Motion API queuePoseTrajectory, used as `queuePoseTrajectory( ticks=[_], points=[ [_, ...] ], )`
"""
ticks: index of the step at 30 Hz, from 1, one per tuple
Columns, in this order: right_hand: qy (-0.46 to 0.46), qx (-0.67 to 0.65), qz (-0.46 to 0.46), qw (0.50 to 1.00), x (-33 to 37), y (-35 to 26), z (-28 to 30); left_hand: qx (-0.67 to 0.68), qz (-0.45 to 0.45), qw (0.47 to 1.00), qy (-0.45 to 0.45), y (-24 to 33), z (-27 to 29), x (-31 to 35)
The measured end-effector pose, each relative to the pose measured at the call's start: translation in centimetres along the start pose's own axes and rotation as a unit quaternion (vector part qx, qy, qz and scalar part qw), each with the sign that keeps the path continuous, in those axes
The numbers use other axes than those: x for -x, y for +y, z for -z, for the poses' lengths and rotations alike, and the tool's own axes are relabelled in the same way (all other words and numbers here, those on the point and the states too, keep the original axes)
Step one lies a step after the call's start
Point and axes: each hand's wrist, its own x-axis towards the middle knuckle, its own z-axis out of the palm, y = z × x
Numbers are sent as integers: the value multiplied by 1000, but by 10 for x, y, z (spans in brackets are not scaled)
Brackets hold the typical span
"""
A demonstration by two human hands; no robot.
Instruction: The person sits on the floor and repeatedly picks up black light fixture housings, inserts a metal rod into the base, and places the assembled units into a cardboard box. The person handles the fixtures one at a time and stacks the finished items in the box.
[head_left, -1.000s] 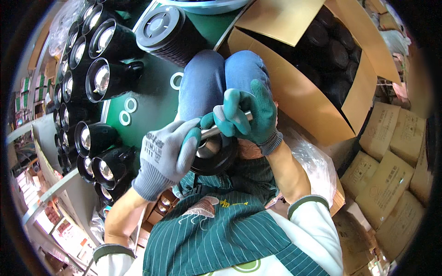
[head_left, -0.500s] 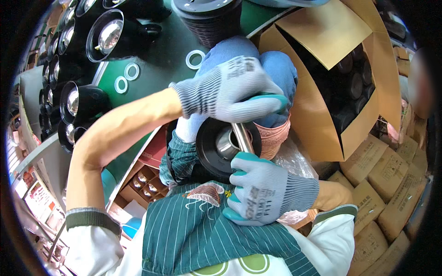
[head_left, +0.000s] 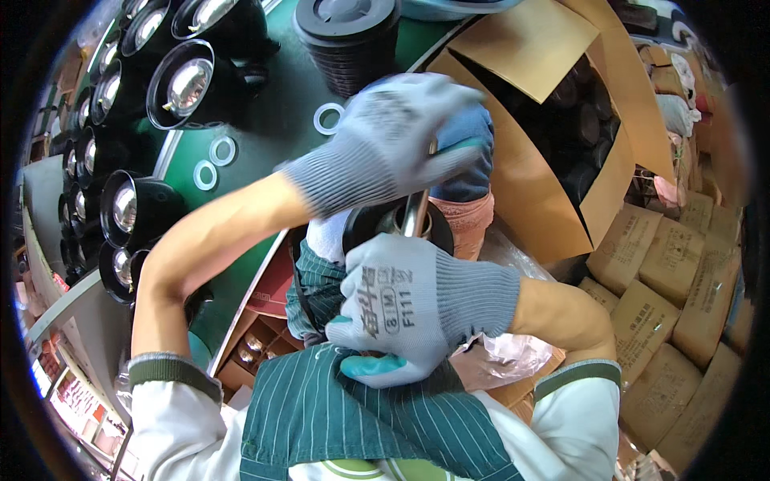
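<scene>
A black round vessel [head_left: 359, 228] with a metal neck stands between my knees, mostly covered by my hands. A shiny metal bar [head_left: 415, 212] lies across its opening. Gloved in grey with teal fingertips, my left hand [head_left: 393, 132] is closed around the bar's far end; its fingers are blurred. My right hand [head_left: 413, 309], gloved alike, is closed over the near end, which it hides. Behind the left wrist, a white ring [head_left: 328, 118] lies on the green table.
Several black jugs with shiny interiors [head_left: 189, 84] crowd the green table [head_left: 269, 108] at left. Two more rings [head_left: 222, 150] lie near them. A stack of black lids [head_left: 345, 52] stands at the back. Right are an open carton [head_left: 537, 188] of black parts and several closed boxes [head_left: 642, 321].
The bar has swung round, its far end rightward and its near end leftward. My left hand has moved up and my right hand left across the vessel. The view has shifted slightly.
</scene>
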Motion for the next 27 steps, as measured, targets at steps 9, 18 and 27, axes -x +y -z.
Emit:
queuePoseTrajectory(
  ticks=[9,18,27],
  points=[
    [380,-438,233,781,69,12,-24,-121,152,895,-401,79,77,7],
    [555,-566,-60,606,105,86,-90,-155,342,787,-490,150,45,-8],
    [318,-817,-11,480,27,177,-46,-187,346,842,-368,149,25,27]
  ],
)
